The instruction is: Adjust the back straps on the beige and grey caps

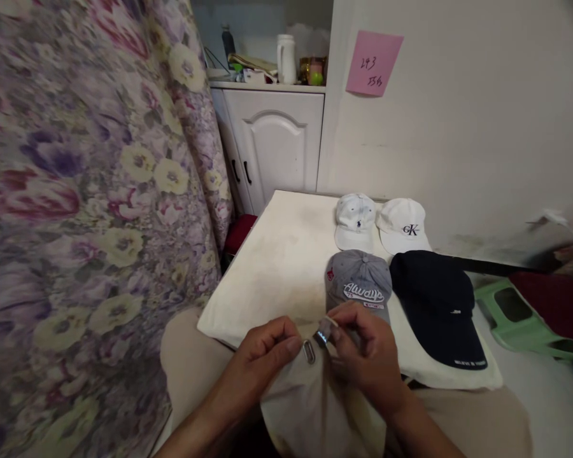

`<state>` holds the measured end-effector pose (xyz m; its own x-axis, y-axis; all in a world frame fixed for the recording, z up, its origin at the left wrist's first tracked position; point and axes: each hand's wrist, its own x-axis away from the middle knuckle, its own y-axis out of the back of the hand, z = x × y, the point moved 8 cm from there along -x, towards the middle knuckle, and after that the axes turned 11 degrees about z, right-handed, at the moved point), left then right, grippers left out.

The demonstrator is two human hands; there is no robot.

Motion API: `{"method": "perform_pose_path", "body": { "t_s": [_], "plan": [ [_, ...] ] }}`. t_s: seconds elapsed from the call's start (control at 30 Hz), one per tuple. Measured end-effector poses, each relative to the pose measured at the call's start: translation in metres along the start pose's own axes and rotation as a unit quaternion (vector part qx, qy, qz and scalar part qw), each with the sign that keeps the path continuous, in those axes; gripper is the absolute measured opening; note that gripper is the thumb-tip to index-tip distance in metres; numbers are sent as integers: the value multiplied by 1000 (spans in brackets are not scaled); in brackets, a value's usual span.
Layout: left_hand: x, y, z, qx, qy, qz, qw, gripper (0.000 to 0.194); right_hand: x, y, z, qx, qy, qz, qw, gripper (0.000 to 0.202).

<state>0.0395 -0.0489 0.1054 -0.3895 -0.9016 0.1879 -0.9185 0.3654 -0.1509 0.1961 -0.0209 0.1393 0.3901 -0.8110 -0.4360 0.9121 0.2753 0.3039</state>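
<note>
A beige cap hangs over my lap at the table's near edge, its back strap turned up. My left hand pinches the fabric beside a metal strap buckle. Opposite it, my right hand is closed on the cap's strap, where a small shiny metal piece shows between the fingers. Just beyond my hands lies a grey cap with white lettering, its lower part covered by my right hand.
Behind the grey cap are a pale cap and a white cap; a navy cap lies to the right. All rest on a cream-covered table. A floral curtain hangs left. A green stool stands right.
</note>
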Motion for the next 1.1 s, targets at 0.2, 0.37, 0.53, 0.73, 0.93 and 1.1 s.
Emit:
{"method": "perform_pose_path", "body": {
  "t_s": [0.2,0.37,0.53,0.73,0.93,1.1],
  "plan": [
    [-2,-11,-8,-45,3,90,995,33,6,-5,14,-42,38,42,997,18],
    [2,-5,-4,-26,-2,82,996,28,5,-10,2,-147,-33,128,980,17],
    [7,-7,-7,-30,-19,124,992,31,10,-16,-16,-201,-134,233,942,18],
    [11,-11,-34,-149,6,73,986,21,10,-17,-20,-233,-167,215,934,19],
    [13,-15,-28,-121,19,82,989,23,10,-21,-15,-241,-156,221,932,17],
    [12,-15,-13,-63,27,98,993,26,14,-27,-17,-261,-161,229,924,20]
  ]
}}
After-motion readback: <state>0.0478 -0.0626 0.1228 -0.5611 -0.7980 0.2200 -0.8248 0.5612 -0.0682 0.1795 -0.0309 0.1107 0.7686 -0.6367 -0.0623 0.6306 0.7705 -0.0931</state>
